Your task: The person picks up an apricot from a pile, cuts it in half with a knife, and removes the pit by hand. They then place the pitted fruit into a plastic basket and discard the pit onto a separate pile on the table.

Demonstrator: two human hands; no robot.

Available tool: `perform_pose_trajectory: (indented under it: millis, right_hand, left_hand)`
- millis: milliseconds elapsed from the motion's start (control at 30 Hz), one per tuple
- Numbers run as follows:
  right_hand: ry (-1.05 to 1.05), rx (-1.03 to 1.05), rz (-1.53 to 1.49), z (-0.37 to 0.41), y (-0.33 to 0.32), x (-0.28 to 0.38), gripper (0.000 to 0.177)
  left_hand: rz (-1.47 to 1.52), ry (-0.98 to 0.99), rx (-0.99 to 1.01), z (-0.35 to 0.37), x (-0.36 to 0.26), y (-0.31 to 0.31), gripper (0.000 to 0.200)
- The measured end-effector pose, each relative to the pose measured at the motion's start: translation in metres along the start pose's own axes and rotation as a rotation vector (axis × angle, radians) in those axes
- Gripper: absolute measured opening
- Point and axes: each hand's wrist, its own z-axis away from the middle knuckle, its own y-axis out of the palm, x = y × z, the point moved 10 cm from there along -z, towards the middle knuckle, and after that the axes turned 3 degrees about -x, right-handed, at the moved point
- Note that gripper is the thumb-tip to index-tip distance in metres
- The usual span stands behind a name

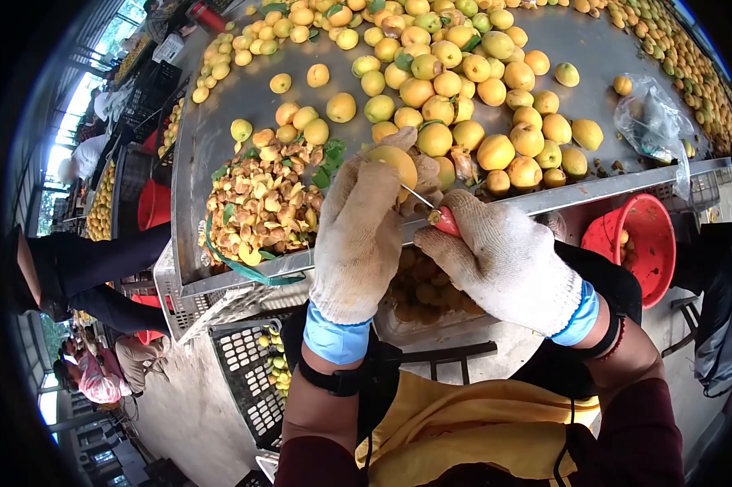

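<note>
My left hand, in a white knit glove over a blue cuff, is closed round a yellow fruit above the metal table's front edge. In my gloved right hand is a small knife with a red handle; its thin blade points up and left and meets the fruit. Many whole yellow fruits lie on the metal table. Left of my left hand sits a heap of cut fruit pieces with a few green leaves.
A clear plastic bag lies at the table's right. Below the front edge are a red bucket, a black crate with fruit and a container of fruit. Other people stand or sit at the left; a person's dark-clothed legs are near the table.
</note>
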Motion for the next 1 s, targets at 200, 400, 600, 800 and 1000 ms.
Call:
perform_pose_trajectory:
  millis: [200, 400, 600, 800, 1000]
  right_hand:
    - [0.067, 0.040, 0.059, -0.005, 0.026, -0.015, 0.033]
    - [0.177, 0.132, -0.114, -0.005, 0.018, -0.027, 0.034]
    - [0.423, 0.279, -0.423, 0.000, 0.026, -0.026, 0.035]
    - [0.072, 0.029, -0.002, -0.021, 0.025, -0.036, 0.036]
    - [0.065, -0.031, -0.069, -0.010, 0.016, -0.043, 0.025]
  left_hand:
    - [0.368, -0.219, -0.040, 0.003, 0.036, -0.003, 0.039]
    - [-0.686, 0.263, 0.068, -0.015, -0.004, -0.011, 0.036]
    - [-0.539, 0.276, 0.077, -0.011, -0.013, 0.009, 0.054]
    - [-0.215, 0.097, -0.069, -0.025, 0.031, -0.018, 0.052]
    - [-0.028, -0.091, -0.052, -0.019, 0.033, 0.001, 0.045]
